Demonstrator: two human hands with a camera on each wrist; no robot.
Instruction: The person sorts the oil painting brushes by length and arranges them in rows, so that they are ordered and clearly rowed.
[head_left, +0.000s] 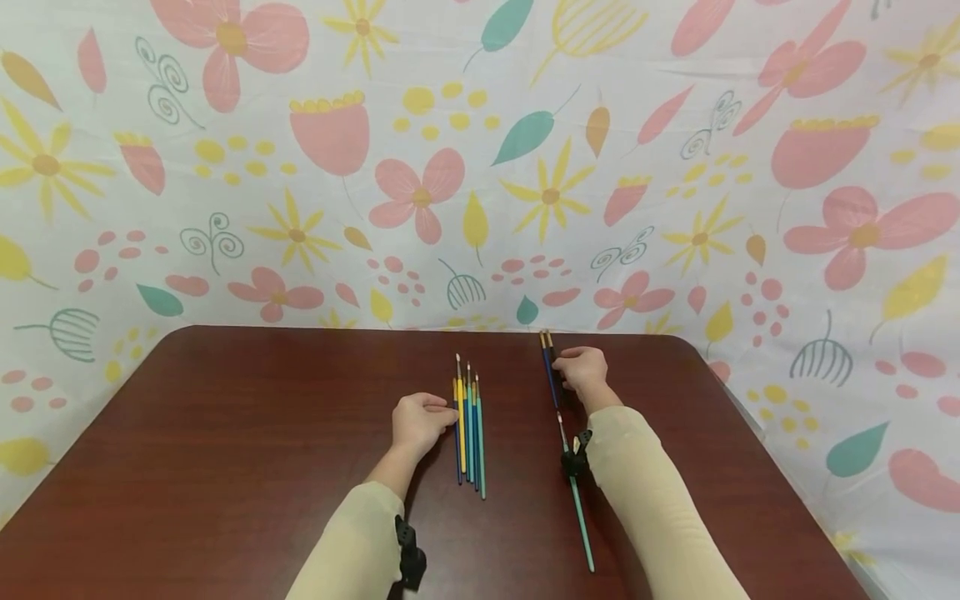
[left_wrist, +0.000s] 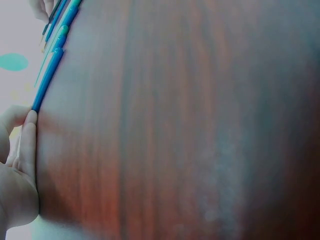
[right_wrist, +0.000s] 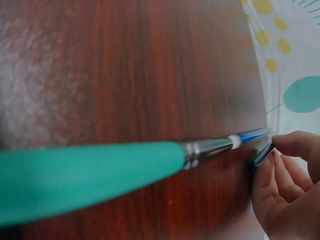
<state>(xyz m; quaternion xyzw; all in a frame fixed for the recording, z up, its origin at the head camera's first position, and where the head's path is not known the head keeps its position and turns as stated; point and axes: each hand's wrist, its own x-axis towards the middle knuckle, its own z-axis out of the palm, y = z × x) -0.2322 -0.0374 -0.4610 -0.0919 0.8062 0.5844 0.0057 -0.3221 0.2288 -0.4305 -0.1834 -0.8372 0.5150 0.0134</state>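
My left hand [head_left: 422, 423] pinches the dark blue paintbrush [head_left: 459, 458] at the left side of a row of several brushes. Beside it lie a yellow paintbrush [head_left: 462, 433] and a teal paintbrush [head_left: 481, 454], all with bristles toward the wall. Near the table's far edge, my right hand [head_left: 583, 369] holds a black paintbrush [right_wrist: 262, 157] between thumb and fingers. Just left of that brush lies a blue paintbrush [head_left: 550, 375]. Below it, in line, a longer teal paintbrush [head_left: 581, 525] runs toward me, partly covered by the right wrist's black strap.
The dark red-brown table [head_left: 225, 467] has rounded far corners. Behind it hangs a white cloth [head_left: 480, 275] printed with pink, yellow and teal flowers and leaves. Black camera mounts sit on both cream sleeves [head_left: 652, 483].
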